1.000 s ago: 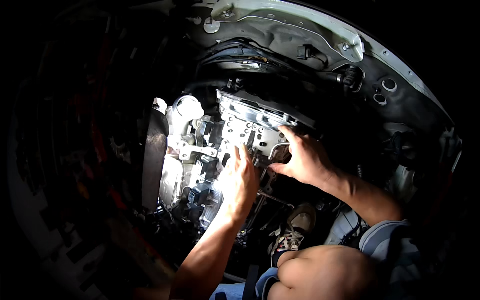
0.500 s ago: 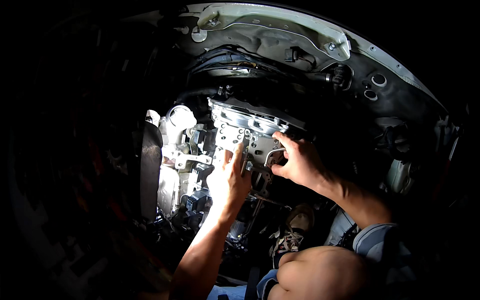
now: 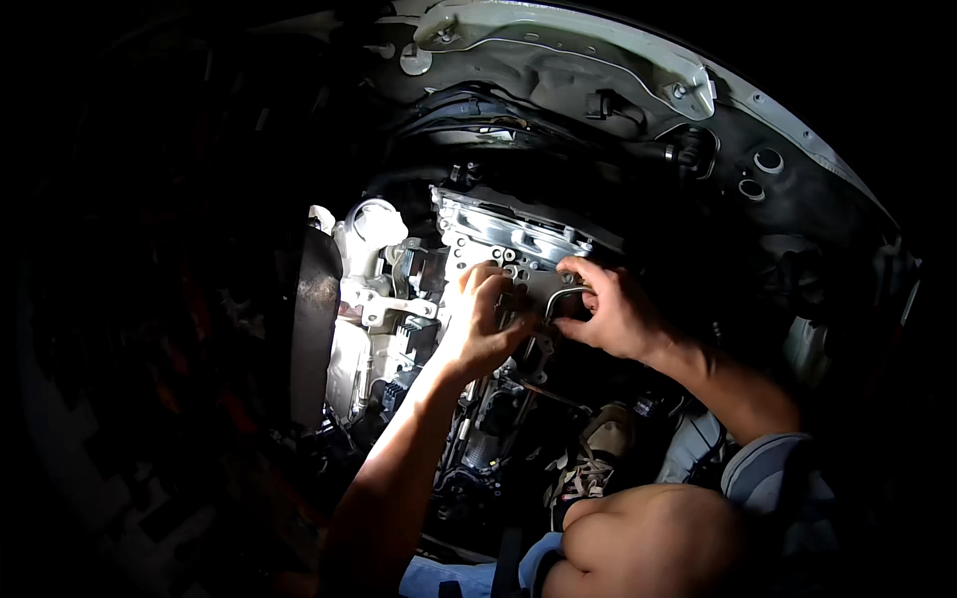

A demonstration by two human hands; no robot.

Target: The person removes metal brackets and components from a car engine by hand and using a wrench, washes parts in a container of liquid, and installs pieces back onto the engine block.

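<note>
Both my hands work at a silvery metal plate with round holes [image 3: 538, 286] on a brightly lit engine. Over its left part lies my left hand [image 3: 485, 317], with bent fingers and the thumb reaching right. What lies under those fingertips is hidden. On the other side my right hand [image 3: 620, 311] grips the plate's right edge, index finger above and thumb below. Between that finger and thumb runs a bent metal pipe [image 3: 560, 297]. Just beyond the plate stretches a shiny ribbed metal part [image 3: 508, 229].
Left of my hands stand a pale round-mouthed housing [image 3: 377, 224], a metal bracket [image 3: 399, 307] and a dark curved shield [image 3: 316, 309]. Cables [image 3: 469, 112] run along the body panel [image 3: 558, 70] at the back. My shoe [image 3: 606, 439] and bare knee [image 3: 653, 538] are close by on the near right.
My left hand has gone from a stretched index finger to curled fingers, its thumb now farther right. The right hand keeps its place on the plate. The whole view has shifted slightly.
</note>
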